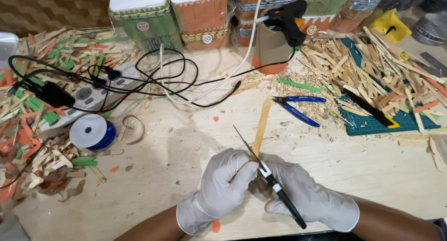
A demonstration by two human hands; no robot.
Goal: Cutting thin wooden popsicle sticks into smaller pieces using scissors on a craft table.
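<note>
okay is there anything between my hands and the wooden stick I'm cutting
Nothing visible. The left hand already pinches the wooden stick at its near end, and the right hand holds the craft knife against it.

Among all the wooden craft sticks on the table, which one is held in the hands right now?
The long plain stick rising from the left hand, crossed by the black-handled knife in the right hand. The others lie loose in piles.

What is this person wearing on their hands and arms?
Both hands wear thin, whitish disposable gloves, wrinkled and loose, ending in rolled cuffs at the wrists: left hand, right hand. An orange scrap clings near the left cuff. The forearms are bare, with no sleeves, watch or jewellery visible.
</note>
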